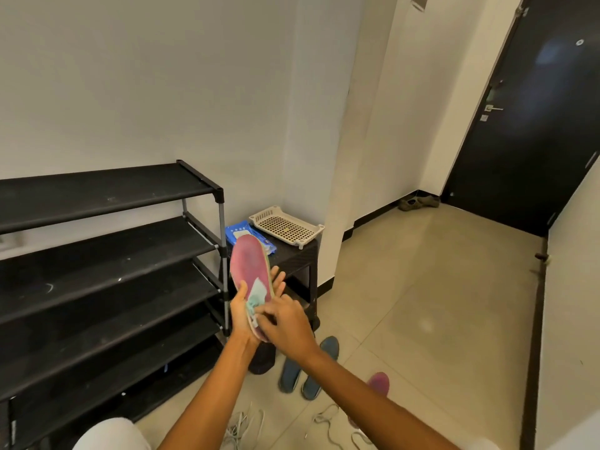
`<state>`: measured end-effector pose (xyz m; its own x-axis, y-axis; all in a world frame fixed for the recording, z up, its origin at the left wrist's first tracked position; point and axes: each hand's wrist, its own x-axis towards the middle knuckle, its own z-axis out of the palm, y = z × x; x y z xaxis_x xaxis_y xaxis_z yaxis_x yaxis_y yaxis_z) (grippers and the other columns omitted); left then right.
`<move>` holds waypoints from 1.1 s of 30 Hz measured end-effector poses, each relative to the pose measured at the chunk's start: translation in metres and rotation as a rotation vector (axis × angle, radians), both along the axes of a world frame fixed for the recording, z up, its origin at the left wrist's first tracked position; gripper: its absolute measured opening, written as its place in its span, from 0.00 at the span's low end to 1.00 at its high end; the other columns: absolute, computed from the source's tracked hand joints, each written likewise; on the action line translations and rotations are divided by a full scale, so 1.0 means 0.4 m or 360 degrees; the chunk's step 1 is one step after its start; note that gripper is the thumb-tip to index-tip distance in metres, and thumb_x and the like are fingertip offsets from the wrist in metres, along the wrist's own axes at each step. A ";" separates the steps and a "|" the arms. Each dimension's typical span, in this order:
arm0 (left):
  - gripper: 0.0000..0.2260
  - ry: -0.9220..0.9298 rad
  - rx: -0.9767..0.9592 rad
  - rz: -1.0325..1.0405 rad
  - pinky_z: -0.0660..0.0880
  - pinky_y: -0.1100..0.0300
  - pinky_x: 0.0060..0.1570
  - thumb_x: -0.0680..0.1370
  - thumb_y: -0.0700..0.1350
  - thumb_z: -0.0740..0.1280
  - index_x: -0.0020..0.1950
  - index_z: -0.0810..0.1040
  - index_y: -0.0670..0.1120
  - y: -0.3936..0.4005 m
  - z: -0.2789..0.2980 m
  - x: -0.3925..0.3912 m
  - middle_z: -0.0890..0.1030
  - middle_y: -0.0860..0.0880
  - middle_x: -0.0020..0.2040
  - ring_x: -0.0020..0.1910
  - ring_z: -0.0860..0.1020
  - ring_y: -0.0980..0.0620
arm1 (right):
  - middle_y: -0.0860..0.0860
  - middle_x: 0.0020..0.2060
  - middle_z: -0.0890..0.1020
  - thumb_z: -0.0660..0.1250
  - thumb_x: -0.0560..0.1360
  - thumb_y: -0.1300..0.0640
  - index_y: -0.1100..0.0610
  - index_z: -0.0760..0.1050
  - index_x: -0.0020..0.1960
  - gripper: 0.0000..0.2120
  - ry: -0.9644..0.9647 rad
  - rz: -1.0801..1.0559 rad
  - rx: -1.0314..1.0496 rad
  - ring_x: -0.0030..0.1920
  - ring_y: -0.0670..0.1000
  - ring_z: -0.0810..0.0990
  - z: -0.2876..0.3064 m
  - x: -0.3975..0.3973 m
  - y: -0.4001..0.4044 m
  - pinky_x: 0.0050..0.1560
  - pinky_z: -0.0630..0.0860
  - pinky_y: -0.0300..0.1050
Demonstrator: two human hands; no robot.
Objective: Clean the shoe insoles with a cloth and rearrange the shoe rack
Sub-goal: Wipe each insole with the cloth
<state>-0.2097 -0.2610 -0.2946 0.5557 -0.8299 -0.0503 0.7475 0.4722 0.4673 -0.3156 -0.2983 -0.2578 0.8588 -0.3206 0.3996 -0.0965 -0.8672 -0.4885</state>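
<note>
My left hand (pixel 242 315) holds a pink insole (pixel 250 264) upright from behind, thumb on its front and fingers showing past its right edge. My right hand (pixel 285 323) pinches a pale green cloth (pixel 256 295) against the insole's lower part. The black shoe rack (pixel 107 254) stands at the left with bare shelves. On the floor below lie two blue insoles (pixel 306 368) and another pink insole (pixel 378 383).
A small dark stool (pixel 300 258) beside the rack carries a blue wipes pack (pixel 240 232) and a white perforated tray (pixel 285 225). White laces (pixel 328 417) lie on the tiled floor. A dark shoe (pixel 261 358) sits under my hands. A black door (pixel 532 118) is at the right, with shoes (pixel 418 203) beside it.
</note>
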 end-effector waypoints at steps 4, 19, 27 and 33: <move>0.27 -0.0043 0.0036 0.0020 0.76 0.48 0.55 0.66 0.58 0.73 0.58 0.81 0.41 0.026 0.005 0.000 0.80 0.41 0.60 0.57 0.80 0.45 | 0.52 0.42 0.81 0.62 0.75 0.51 0.55 0.82 0.48 0.12 -0.0104 -0.0061 0.0123 0.41 0.47 0.72 -0.004 -0.023 -0.032 0.39 0.66 0.39; 0.27 0.0100 0.0198 -0.0076 0.79 0.50 0.48 0.78 0.60 0.55 0.51 0.83 0.39 0.024 0.004 -0.032 0.82 0.40 0.50 0.47 0.83 0.45 | 0.53 0.50 0.80 0.63 0.77 0.55 0.56 0.80 0.56 0.11 -0.0032 -0.0293 0.0250 0.51 0.51 0.78 -0.045 0.018 -0.030 0.47 0.74 0.42; 0.24 0.0013 0.0137 -0.0077 0.81 0.49 0.42 0.67 0.59 0.70 0.49 0.83 0.38 0.035 -0.016 -0.025 0.82 0.38 0.52 0.48 0.82 0.42 | 0.53 0.43 0.80 0.63 0.74 0.51 0.56 0.82 0.49 0.12 -0.0075 -0.0009 0.0188 0.44 0.49 0.74 -0.016 -0.038 -0.057 0.42 0.70 0.44; 0.28 -0.0053 0.0029 -0.0045 0.80 0.49 0.51 0.64 0.54 0.76 0.59 0.80 0.40 0.009 0.007 -0.036 0.82 0.41 0.56 0.53 0.82 0.44 | 0.53 0.47 0.81 0.65 0.76 0.56 0.54 0.82 0.54 0.10 0.0044 -0.0227 0.0299 0.48 0.52 0.77 0.012 0.015 -0.090 0.41 0.70 0.41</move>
<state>-0.2241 -0.2572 -0.2918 0.5337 -0.8444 -0.0476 0.7442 0.4421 0.5007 -0.3095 -0.3342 -0.2530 0.8092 -0.5061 0.2984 -0.2273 -0.7381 -0.6353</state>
